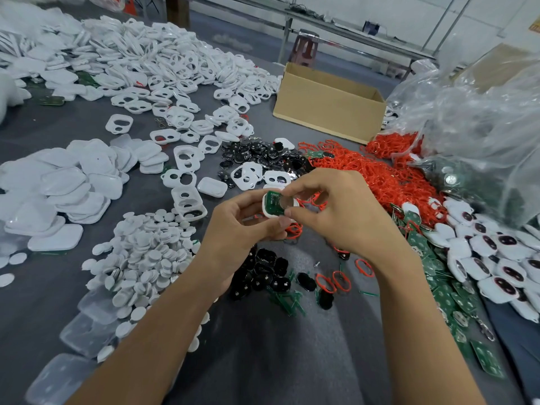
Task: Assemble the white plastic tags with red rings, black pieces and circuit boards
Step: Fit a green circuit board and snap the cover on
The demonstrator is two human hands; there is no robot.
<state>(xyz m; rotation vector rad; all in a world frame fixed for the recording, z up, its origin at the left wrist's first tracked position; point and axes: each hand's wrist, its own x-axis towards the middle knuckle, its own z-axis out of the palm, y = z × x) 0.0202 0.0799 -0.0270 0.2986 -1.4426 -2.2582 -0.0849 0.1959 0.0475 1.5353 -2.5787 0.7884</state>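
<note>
Above the grey table's middle, both hands hold one white plastic tag (268, 211) with a green circuit board (274, 202) lying in it. My left hand (238, 229) grips the tag from the left and below. My right hand (336, 210) pinches its right side with thumb and forefinger. A red ring (293, 230) hangs just under the tag. Loose black pieces (264, 271) lie below my hands, red rings (380, 176) are heaped to the right, and green circuit boards (447, 293) lie at the right edge.
White tag frames (175, 80) cover the far left of the table, white backs (67, 182) and round white discs (146, 258) sit at the left. A cardboard box (327, 112) stands behind, a clear plastic bag (482, 127) at right, finished tags (496, 258) below it.
</note>
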